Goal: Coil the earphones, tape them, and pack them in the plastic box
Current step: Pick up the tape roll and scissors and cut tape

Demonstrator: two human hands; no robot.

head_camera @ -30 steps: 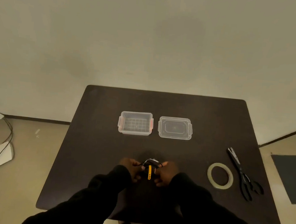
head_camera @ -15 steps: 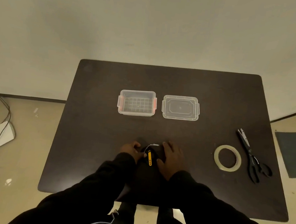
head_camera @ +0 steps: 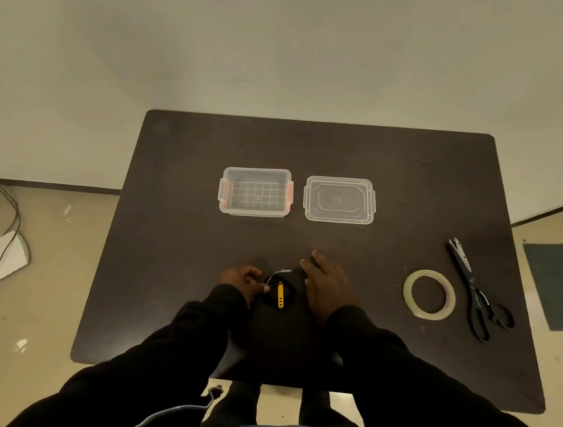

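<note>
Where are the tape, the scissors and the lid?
tape roll (head_camera: 415, 307): head view, on its near-left rim.
scissors (head_camera: 466, 269): head view, on the blades.
lid (head_camera: 340, 200): head view, on its flat middle.

dark table (head_camera: 178, 272), perhaps white device (head_camera: 2, 255), cable (head_camera: 15, 218)

I read this as a bare indoor workroom, maybe a lab or office corner. A dark bench (head_camera: 313, 154) stands against a plain pale wall (head_camera: 289, 42) with a dark skirting (head_camera: 55, 186). On the tiled floor (head_camera: 43, 276) I see a cable (head_camera: 1, 255), a white device (head_camera: 2, 255) and a dark mat (head_camera: 562, 285).
</note>
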